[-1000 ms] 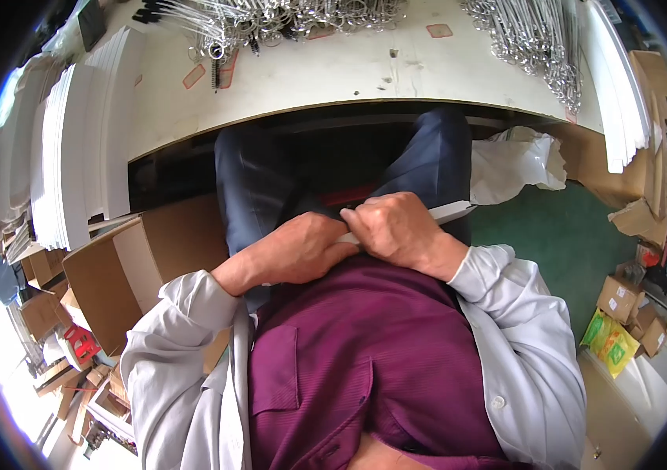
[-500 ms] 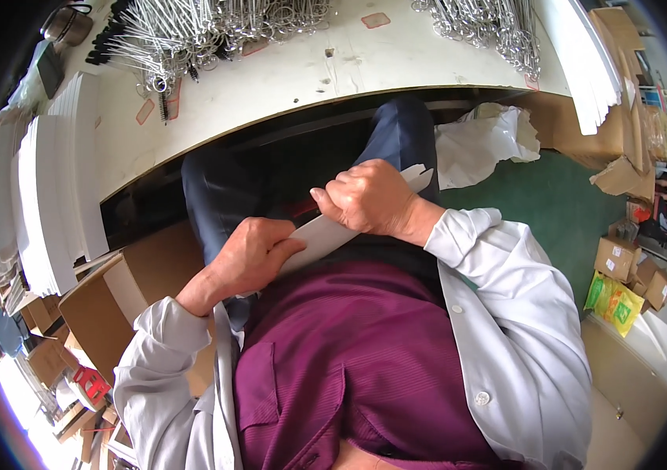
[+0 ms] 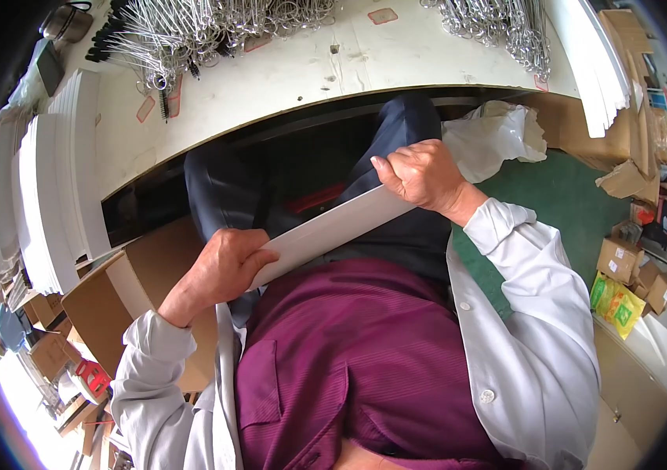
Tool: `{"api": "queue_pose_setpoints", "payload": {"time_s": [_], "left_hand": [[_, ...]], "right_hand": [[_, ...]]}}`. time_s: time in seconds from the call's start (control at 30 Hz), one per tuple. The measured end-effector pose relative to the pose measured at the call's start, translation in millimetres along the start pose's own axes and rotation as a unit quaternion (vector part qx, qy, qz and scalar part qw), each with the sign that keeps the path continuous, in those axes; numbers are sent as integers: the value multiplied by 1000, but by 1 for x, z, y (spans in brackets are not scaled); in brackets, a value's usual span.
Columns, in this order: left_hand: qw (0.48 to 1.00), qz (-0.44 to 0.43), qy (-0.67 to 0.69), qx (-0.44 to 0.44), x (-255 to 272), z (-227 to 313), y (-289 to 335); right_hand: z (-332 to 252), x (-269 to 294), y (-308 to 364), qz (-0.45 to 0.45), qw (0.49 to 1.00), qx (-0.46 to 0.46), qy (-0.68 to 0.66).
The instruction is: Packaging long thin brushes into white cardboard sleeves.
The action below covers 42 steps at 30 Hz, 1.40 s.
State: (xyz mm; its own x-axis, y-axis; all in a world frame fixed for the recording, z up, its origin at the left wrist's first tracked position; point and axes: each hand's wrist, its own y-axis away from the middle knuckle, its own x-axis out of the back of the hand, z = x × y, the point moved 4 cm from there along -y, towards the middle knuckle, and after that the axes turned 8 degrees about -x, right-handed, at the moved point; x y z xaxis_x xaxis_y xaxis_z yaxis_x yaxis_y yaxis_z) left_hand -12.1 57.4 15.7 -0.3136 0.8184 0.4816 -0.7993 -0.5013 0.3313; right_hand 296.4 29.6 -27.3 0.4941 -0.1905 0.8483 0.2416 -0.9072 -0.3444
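Note:
A long, narrow, flat white box, seemingly of folded card, slants across my lap, its right end higher than its left. Wrapped round its lower left end is my left hand, thumb on top. My right hand grips the other end in a fist, thumb pointing left. Between the two hands the box's smooth face lies bare. What may be under my fingers is hidden.
Wire-handled brushes lie heaped on the white table, with another pile at right. White flat boxes are stacked at left, more at right. An open carton stands beside my left arm.
My hands have moved apart along the white box, the right one up and to the right, the left one slightly left. More of the box now shows between them.

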Motion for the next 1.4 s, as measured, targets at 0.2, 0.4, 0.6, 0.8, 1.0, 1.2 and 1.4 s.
{"api": "queue_pose_setpoints", "payload": {"time_s": [0.2,0.4,0.6,0.8,1.0,1.2,1.4], "left_hand": [[999,15,0,52,7,-9,16],[996,36,4,79,16,-31,29],[979,-8,-119,168,44,-32,40],[986,29,-159,35,60,29,10],[990,-112,81,16,10,14,-57],[980,-75,164,81,-9,18,-63],[988,142,-38,47,3,18,-44]], "right_hand": [[14,4,5,-4,999,-35,26],[8,19,-7,13,999,-27,19],[0,23,-22,33,999,20,25],[-37,24,-40,64,995,73,-14],[-80,14,-64,83,982,141,-93],[-74,24,-65,136,978,99,-123],[-61,31,-34,126,981,-58,-134]]}}
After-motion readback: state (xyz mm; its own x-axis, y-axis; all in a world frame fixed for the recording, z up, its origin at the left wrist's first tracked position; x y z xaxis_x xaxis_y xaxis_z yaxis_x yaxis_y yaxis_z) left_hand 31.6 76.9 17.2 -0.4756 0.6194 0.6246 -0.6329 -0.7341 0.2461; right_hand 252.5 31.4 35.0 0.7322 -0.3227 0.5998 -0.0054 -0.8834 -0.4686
